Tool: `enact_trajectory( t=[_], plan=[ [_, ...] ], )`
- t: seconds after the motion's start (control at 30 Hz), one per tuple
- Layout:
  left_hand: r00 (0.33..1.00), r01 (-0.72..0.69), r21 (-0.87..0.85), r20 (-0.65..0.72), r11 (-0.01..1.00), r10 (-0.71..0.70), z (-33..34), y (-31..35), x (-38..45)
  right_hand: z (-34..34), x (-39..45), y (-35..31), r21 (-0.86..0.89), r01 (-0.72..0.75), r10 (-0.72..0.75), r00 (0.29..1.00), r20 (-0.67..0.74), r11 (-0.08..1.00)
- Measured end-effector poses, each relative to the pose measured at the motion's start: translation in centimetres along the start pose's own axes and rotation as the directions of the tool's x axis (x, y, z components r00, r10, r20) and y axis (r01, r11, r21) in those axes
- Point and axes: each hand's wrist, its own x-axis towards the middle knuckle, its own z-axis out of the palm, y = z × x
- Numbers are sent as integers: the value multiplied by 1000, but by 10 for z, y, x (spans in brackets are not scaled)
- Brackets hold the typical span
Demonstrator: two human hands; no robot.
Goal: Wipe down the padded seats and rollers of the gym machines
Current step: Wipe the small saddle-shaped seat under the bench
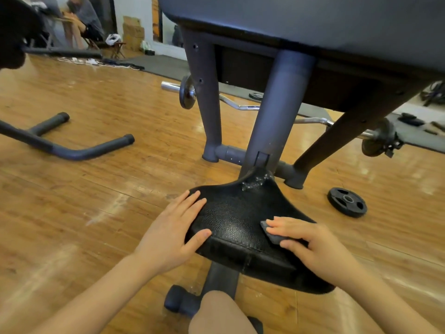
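hands: two
seat: one
cloth: one
barbell: one
loose plate: one

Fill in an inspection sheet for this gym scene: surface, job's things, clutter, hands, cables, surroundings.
Surface: wooden floor, scuffed and glossy.
Job's things: black padded seat, wet at its far tip; grey cloth on the seat.
Clutter: loose weight plate on the floor; curl bar behind the frame.
Hands: left hand flat on the seat's left edge; right hand presses the cloth.
Cables: pale cords by the far wall.
Surroundings: large grey pad overhead; seated person in the background.
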Motion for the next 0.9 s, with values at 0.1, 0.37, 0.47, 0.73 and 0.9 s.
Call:
enact_trajectory(
  t=[0.1, 0.37, 0.47, 0.73, 0.9],
  plan=[
    [1000, 21, 6, 1, 1000, -21, 0, -1, -2, 6, 5, -8, -54, 28, -28, 1000, -7, 998],
    [998, 45, 29, 31, 999, -46, -3, 3, -1, 35, 65, -48, -141, 207, -179, 966, 187, 968],
    [998, 46, 35, 28, 998, -47, -1, 3, -1, 36, 91, -42, -114, 172, -149, 971, 185, 978],
    [990, 138, -49, 3, 989, -138, -3, -4, 2, 37, 98, -32, -186, 148, -119, 980, 159, 971],
    [984, 155, -70, 100, 985, -147, -11, -13, 18, 32, 72, -27, -113, 214, -192, 965, 180, 970]
  ],
)
